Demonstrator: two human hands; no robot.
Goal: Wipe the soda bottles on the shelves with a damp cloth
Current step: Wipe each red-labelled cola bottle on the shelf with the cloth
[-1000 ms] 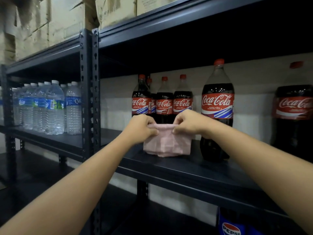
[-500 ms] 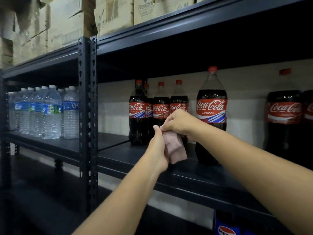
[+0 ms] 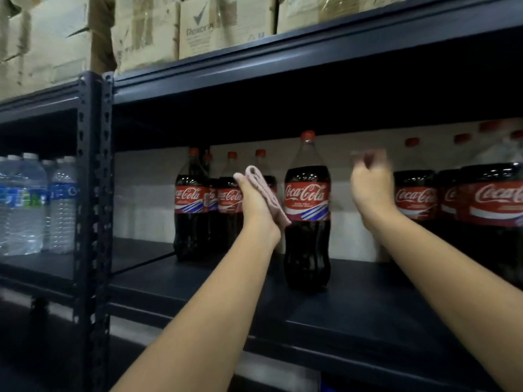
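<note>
Holding a folded pink cloth (image 3: 264, 193) flat against the palm, left hand (image 3: 256, 202) raised in front of the shelf (image 3: 339, 304), fingers straight and pointing up, cloth edge just beside the label of the nearest Coca-Cola bottle (image 3: 307, 213); touching or not, cannot tell. Right hand (image 3: 369, 188) lifted on the other side of that same bottle, blurred, fingers loosely curled, gripping nothing. Nearest bottle upright near the front of the dark metal shelf, red cap on, between the two hands. Further back to the left, a cluster of smaller Coca-Cola bottles (image 3: 192, 205), partly hidden behind the left hand. To the right, more large cola bottles (image 3: 416, 202) standing in a row toward the frame edge, soft with blur. Left bay of the rack filled with clear water bottles (image 3: 28, 205), white caps, blue labels. Cardboard boxes (image 3: 198, 26) stacked on the shelf above, one printed with a check mark and a brand name.
</note>
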